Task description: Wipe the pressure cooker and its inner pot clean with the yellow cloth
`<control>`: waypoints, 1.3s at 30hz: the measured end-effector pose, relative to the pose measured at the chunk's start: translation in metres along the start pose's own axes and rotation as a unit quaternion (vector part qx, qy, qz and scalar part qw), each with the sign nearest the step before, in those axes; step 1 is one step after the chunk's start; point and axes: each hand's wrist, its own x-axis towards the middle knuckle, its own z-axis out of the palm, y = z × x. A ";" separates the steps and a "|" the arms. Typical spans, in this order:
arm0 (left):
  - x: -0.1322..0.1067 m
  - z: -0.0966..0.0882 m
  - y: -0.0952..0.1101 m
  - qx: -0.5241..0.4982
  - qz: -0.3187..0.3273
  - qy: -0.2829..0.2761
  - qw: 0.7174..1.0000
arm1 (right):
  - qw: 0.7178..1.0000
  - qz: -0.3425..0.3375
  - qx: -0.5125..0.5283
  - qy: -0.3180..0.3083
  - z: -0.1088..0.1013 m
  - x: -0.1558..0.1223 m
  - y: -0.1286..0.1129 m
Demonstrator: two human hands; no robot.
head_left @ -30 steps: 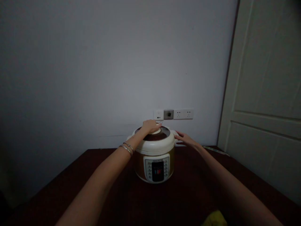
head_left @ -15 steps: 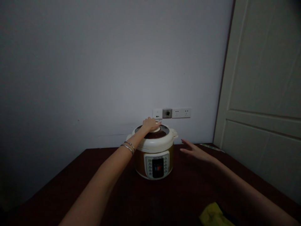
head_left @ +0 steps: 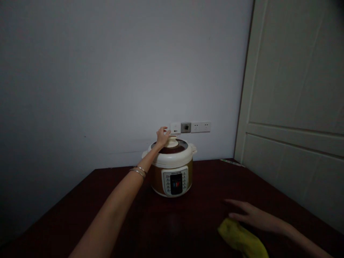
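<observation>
A white and brown electric pressure cooker (head_left: 172,175) stands on a dark red table, its lid on and its button panel facing me. My left hand (head_left: 162,136), with bracelets on the wrist, is at the left side of the pale lid knob (head_left: 172,142). Its fingers are loosely bent and apart, not wrapped round the knob; whether the thumb touches it I cannot tell. Lower right, my right hand (head_left: 251,215) has its fingers stretched out, holding nothing. Just beneath and left of it lies a crumpled yellow cloth (head_left: 239,236).
Behind the cooker, a wall (head_left: 129,79) carries a row of sockets (head_left: 201,127) and a grey switch plate (head_left: 186,127). A pale panelled door (head_left: 292,89) borders the table (head_left: 204,215) on the right. A thin strip (head_left: 231,162) lies near the back right edge.
My left hand has come off the top of the lid knob to its left side. My right hand has moved from beside the cooker towards me, down to the yellow cloth. The view has shifted slightly.
</observation>
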 end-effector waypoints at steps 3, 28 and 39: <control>-0.008 -0.023 -0.002 -0.117 -0.056 0.091 0.987 | 1.000 0.003 -0.012 -0.006 0.004 -0.001 -0.002; -0.213 -0.021 0.037 -0.210 0.060 -0.028 0.975 | 0.992 -0.104 -0.054 0.049 0.034 0.035 -0.011; -0.207 -0.030 0.035 -0.208 0.078 -0.065 0.973 | 0.991 -0.135 0.013 0.003 0.067 0.049 -0.070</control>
